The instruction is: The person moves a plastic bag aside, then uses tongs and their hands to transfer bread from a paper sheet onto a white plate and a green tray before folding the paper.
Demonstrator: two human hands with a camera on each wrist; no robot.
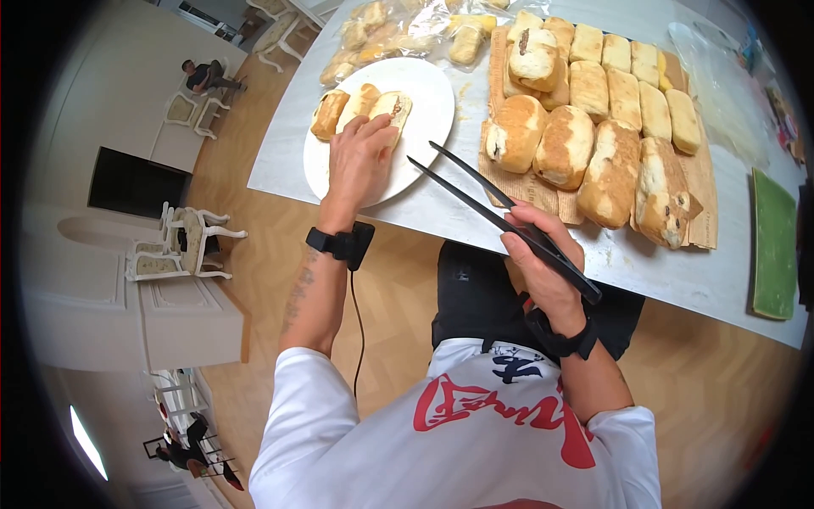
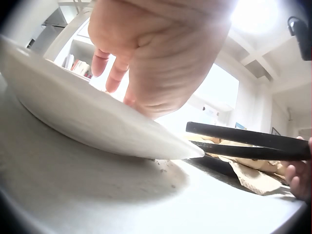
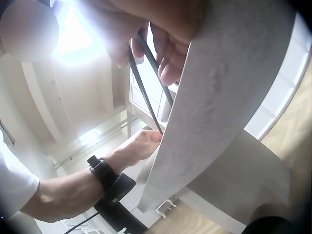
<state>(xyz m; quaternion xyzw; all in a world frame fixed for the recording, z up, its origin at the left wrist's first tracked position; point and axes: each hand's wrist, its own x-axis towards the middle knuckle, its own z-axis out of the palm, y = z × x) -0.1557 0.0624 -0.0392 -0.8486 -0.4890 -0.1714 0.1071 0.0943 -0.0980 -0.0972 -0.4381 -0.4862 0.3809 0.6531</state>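
Observation:
On the white plate [image 1: 432,93] three filled bread rolls lie side by side, the right one [image 1: 393,105] partly covered by my left hand [image 1: 363,157]. The fingers of that hand bend over this roll and hold it; its lower end is hidden. In the left wrist view the hand reaches down behind the raised plate rim [image 2: 97,117]. My right hand [image 1: 547,259] grips a pair of black tongs [image 1: 475,199]. Their tips are apart and point toward the plate's right edge, with nothing between them.
Right of the plate, several browned loaves [image 1: 606,174] and smaller pale rolls [image 1: 623,97] sit on brown printed paper [image 1: 532,188]. Bagged bread [image 1: 373,42] lies at the back of the table. A green tray [image 1: 772,246] is by the right edge. A cable [image 1: 360,327] hangs from the left wrist camera.

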